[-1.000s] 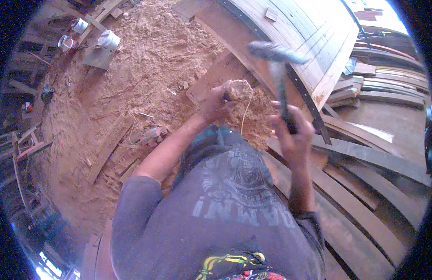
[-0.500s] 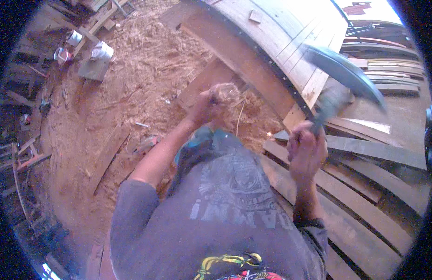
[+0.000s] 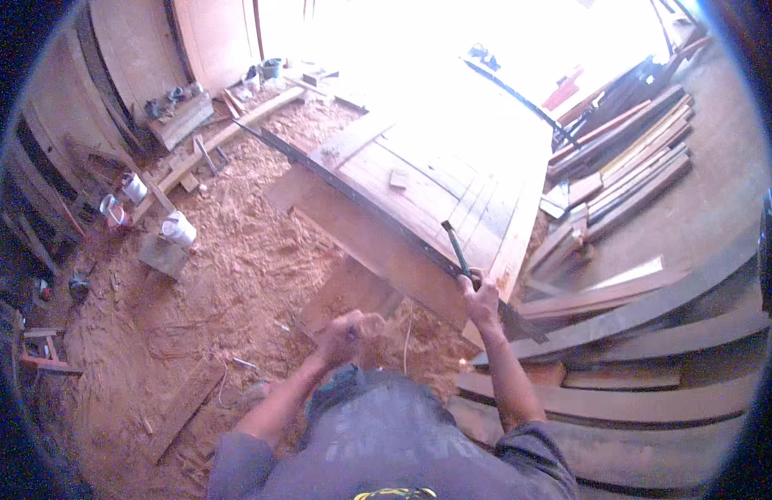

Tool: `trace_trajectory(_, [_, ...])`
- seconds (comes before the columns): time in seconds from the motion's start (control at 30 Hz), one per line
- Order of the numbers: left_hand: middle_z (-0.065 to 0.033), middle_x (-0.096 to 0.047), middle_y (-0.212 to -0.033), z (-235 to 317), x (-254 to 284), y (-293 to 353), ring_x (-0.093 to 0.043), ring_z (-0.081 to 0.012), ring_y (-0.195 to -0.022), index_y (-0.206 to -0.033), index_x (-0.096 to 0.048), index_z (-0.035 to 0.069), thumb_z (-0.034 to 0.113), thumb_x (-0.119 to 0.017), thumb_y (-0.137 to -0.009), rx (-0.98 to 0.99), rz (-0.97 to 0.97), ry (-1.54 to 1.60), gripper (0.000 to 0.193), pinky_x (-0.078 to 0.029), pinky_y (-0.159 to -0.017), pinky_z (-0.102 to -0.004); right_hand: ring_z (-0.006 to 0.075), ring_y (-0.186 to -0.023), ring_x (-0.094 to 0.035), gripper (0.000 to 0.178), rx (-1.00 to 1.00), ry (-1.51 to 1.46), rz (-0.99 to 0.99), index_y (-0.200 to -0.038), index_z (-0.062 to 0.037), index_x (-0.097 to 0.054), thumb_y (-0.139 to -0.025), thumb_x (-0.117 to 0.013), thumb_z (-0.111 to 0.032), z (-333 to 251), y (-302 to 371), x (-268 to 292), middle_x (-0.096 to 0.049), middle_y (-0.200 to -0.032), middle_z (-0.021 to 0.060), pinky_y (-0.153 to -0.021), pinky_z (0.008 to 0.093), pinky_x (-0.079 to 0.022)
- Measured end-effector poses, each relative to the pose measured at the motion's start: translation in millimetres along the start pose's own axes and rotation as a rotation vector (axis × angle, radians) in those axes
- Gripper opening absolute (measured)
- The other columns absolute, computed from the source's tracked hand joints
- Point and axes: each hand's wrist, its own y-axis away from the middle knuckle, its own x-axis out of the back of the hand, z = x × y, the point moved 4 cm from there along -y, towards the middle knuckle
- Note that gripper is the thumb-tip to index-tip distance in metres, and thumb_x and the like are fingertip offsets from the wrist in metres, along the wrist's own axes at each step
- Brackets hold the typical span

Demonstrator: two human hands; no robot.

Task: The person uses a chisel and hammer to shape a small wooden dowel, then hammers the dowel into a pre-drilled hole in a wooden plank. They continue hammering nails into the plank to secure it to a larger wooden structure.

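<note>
"Hammer [image 3: 455, 244], where is it in the head view?"

"In the right hand [image 3: 479, 298], near the edge of the planked panel [image 3: 477, 208]. The fingers are wrapped round it, and they hide its lower part. Its upper end shows small and dark, so I can't make out the shape of the head."

"And the left hand [image 3: 340, 335]?"

"Out in front of the shirt [image 3: 377, 429], well apart from the right. The fingers look curled, but that hand is blurred. I can't tell whether they close on something."

"What lies about it?"

"A flat board [image 3: 348, 287] is just beyond, partly covered by the hand, and a thin pale cord [image 3: 407, 337] runs to its right, its lower end lost behind the shirt."

"How much of the panel shows?"

"Its near side, with a dark strip [image 3: 369, 201] along the edge and a small wooden block [image 3: 398, 178] on top. Glare swallows the far end."

"Anything cut off?"

"The shirt, by the lower edge. The stacked boards [image 3: 640, 171] on the right are clear enough, but the far left sinks into shadow."
</note>
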Motion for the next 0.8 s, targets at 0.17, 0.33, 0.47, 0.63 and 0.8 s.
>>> trace_trajectory(0.17, [-0.0212,-0.062,-0.082,-9.2,-26.1,-5.2,-0.065,-0.0468,-0.082,-0.088,-0.06,0.004,0.014,-0.07,-0.083,-0.141,0.04,-0.161,0.015,-0.051,-0.069,-0.0514,0.0193,-0.077,-0.07,0.047,-0.067,0.086,-0.086,-0.131,-0.0007,-0.07,-0.085,-0.072,-0.009,98.9,-68.1,-17.8,-0.073,-0.085,0.0115,-0.069,0.0363,-0.054])
trace_trajectory(0.33, [-0.0151,-0.068,-0.091,-15.4,-27.3,9.5,-0.068,-0.0407,-0.09,-0.099,-0.064,0.007,0.019,-0.076,-0.08,-0.137,0.08,-0.306,0.025,-0.052,-0.077,-0.0509,0.0141,-0.078,-0.068,0.05,-0.212,-0.18,-0.325,-0.135,0.0007,-0.067,-0.087,-0.074,-0.009,73.4,-52.3,-29.0,-0.071,-0.085,0.0062,-0.068,0.0337,-0.054])
trace_trajectory(0.47, [-0.0127,-0.069,-0.101,-18.3,-31.7,14.8,-0.066,-0.037,-0.103,-0.107,-0.066,0.009,0.022,-0.078,-0.08,-0.091,0.103,-0.432,0.032,-0.05,-0.085,-0.0507,0.0195,-0.089,-0.07,0.049,0.208,0.134,0.147,-0.137,-0.0017,-0.066,-0.093,-0.076,-0.019,29.4,-5.2,2.6,-0.073,-0.098,0.0112,-0.08,0.035,-0.056])
trace_trajectory(0.63, [-0.0117,-0.068,-0.104,-14.4,-41.0,11.0,-0.065,-0.0362,-0.107,-0.107,-0.066,0.011,0.025,-0.077,-0.082,-0.072,0.073,-0.466,0.031,-0.049,-0.086,-0.05,0.0241,-0.1,-0.072,0.039,0.052,-0.506,-0.56,-0.129,-0.0045,-0.07,-0.096,-0.076,-0.024,-68.7,101.2,-18.8,-0.074,-0.115,0.0173,-0.091,0.0368,-0.057])
trace_trajectory(0.8, [-0.0107,-0.07,-0.117,-46.3,-57.9,13.8,-0.066,-0.0337,-0.112,-0.12,-0.068,0.014,0.036,-0.07,-0.09,-0.184,0.035,-0.591,0.037,-0.049,-0.093,-0.0499,0.0195,-0.096,-0.071,0.032,0.297,-0.359,-0.487,-0.12,-0.0026,-0.073,-0.094,-0.077,-0.021,-126.3,137.3,-23.9,-0.076,-0.109,0.0151,-0.086,0.0362,-0.057])
